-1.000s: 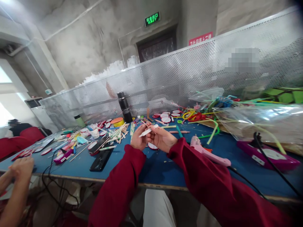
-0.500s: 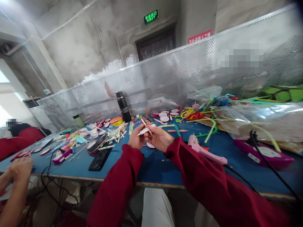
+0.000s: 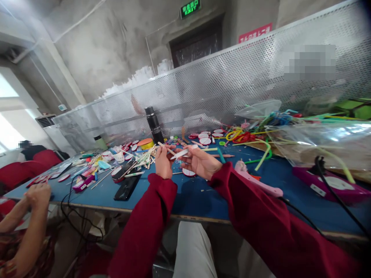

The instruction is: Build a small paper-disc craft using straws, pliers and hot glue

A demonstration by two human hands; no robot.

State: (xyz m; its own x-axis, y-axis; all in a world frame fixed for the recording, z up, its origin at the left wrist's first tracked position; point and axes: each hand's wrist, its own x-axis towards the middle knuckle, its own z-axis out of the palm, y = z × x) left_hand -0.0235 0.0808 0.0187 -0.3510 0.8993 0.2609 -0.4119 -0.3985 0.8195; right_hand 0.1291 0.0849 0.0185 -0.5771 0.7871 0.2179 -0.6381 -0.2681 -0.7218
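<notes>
Above the blue table (image 3: 185, 204), my left hand (image 3: 164, 164) is closed on a thin pale wooden stick (image 3: 166, 148) that slants down to the right. My right hand (image 3: 204, 162) pinches a white tube with a narrow tip (image 3: 182, 154), the tip pointing left toward the stick. Whether tip and stick touch, I cannot tell. Below the right hand lies a round white disc with a red rim (image 3: 189, 172), partly covered by the fingers. A pink glue gun (image 3: 257, 181) rests to the right of my right forearm.
A pile of wooden sticks (image 3: 146, 158), a black phone (image 3: 126, 188) and a black bottle (image 3: 154, 125) are at left. Colourful pipe cleaners (image 3: 240, 137) and a purple box with a cable (image 3: 330, 185) lie right. Another person's hands (image 3: 39, 197) are at far left.
My hands have drawn apart a little, and the stick in my left hand has shifted left of the white tube. The view has tilted and swung slightly left.
</notes>
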